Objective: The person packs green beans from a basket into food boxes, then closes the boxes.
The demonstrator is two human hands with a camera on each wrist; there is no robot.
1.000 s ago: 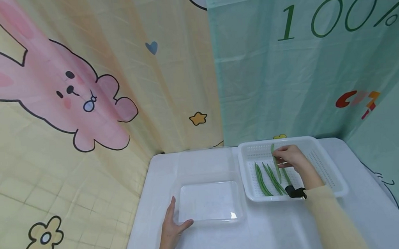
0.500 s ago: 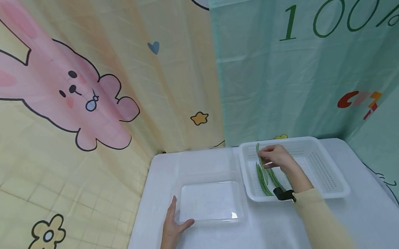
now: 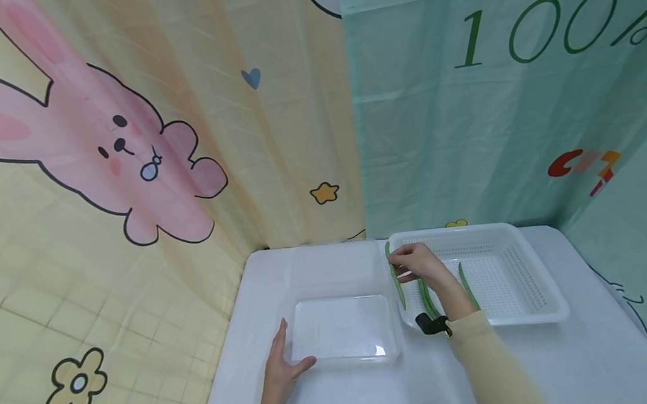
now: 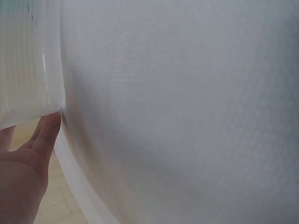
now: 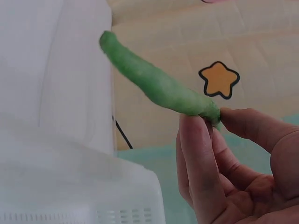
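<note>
My right hand (image 3: 422,265) pinches a green bean (image 3: 395,279) between thumb and fingertips, over the left rim of the white basket. In the right wrist view the green bean (image 5: 154,86) slants up from the fingertips. More green beans (image 3: 427,298) lie in the basket, partly hidden by my right hand and wrist, with another green bean (image 3: 467,286) farther right. A clear plastic box (image 3: 347,360) stands to the left of the basket. At its left front corner rests my left hand (image 3: 280,373), thumb and fingers spread; in the left wrist view straight fingertips touch its edge.
The white perforated basket (image 3: 534,274) stands at the right of the white-covered table (image 3: 361,395). A clear flat panel (image 3: 334,264) lies behind the box. Printed curtains (image 3: 273,136) close in the back and sides.
My right hand has carried the green bean leftward, from above the middle of the basket to its left rim. The left hand has stayed at the box.
</note>
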